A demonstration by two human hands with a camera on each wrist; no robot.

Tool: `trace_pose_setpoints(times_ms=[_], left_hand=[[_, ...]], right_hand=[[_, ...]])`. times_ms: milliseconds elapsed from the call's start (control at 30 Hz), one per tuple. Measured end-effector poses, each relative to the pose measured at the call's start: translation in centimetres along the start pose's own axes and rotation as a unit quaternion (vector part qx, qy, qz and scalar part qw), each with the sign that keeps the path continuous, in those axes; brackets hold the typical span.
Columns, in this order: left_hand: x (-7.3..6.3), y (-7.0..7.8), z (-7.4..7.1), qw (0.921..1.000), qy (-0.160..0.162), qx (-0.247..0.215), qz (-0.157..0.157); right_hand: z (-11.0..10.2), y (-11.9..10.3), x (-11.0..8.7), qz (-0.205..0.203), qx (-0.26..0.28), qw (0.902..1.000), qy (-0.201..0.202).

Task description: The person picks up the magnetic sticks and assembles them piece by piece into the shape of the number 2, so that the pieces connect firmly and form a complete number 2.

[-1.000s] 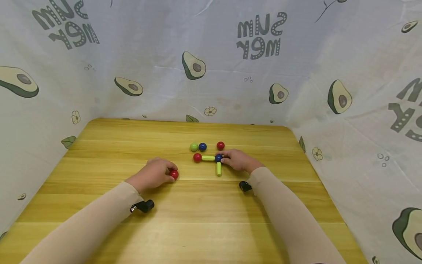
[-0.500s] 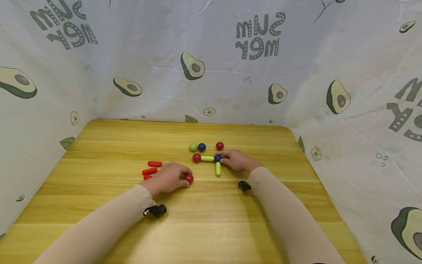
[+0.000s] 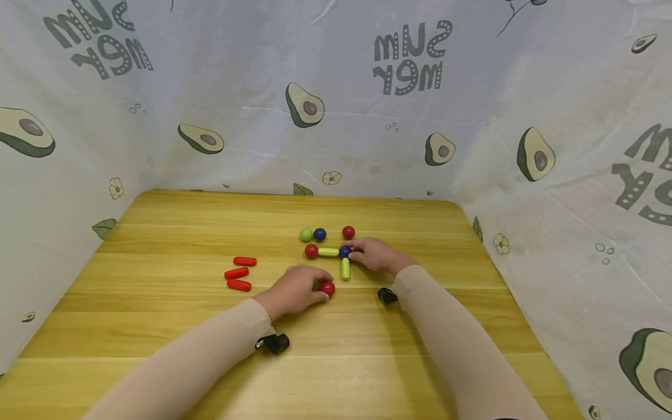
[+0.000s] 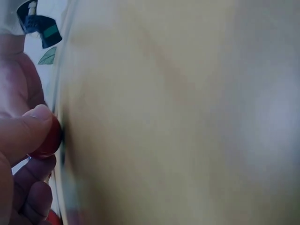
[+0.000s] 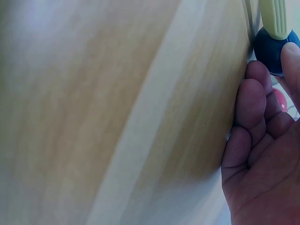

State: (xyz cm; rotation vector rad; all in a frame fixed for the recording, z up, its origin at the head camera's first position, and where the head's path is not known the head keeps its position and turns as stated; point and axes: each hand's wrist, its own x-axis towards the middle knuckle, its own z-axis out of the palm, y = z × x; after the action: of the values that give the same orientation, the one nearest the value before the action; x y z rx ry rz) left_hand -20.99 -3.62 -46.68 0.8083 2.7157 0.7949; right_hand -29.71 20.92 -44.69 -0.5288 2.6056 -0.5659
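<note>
My left hand (image 3: 300, 287) pinches a red ball (image 3: 328, 289) between thumb and fingers, low over the table; the left wrist view shows the thumb pressed on the red ball (image 4: 48, 140). My right hand (image 3: 375, 254) holds a blue ball (image 3: 345, 252) at the corner of an L-shaped piece. From that blue ball one yellow-green rod (image 3: 328, 252) runs left to another red ball (image 3: 311, 251). A second yellow-green rod (image 3: 345, 269) points toward me, its free end just above the left hand's ball. In the right wrist view the thumb rests on the blue ball (image 5: 269, 50).
Behind the L-shaped piece lie a green ball (image 3: 306, 234), a second blue ball (image 3: 319, 234) and a third red ball (image 3: 349, 233). Three red rods (image 3: 238, 284) lie left of the left hand on the wooden table (image 3: 157, 245). A patterned cloth (image 3: 252, 76) hangs behind the table.
My left hand has carried the red ball rightward and slightly nearer me, to below the free rod's end. The red rods it covered now show. My right hand stays on the blue ball.
</note>
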Motion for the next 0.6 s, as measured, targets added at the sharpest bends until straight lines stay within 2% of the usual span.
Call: trace_pose_setpoints(times_ms=[367,600], left_hand=[[1.1,1.0,1.4,0.9991,0.024,-0.035,0.008],[1.6,1.4,1.8,0.9986,0.025,-0.047,0.005]], right_hand=[[0.2,0.2,0.2,0.005,0.010,0.9999,0.005],[0.2,0.3,0.3,0.014,0.021,0.9997,0.000]])
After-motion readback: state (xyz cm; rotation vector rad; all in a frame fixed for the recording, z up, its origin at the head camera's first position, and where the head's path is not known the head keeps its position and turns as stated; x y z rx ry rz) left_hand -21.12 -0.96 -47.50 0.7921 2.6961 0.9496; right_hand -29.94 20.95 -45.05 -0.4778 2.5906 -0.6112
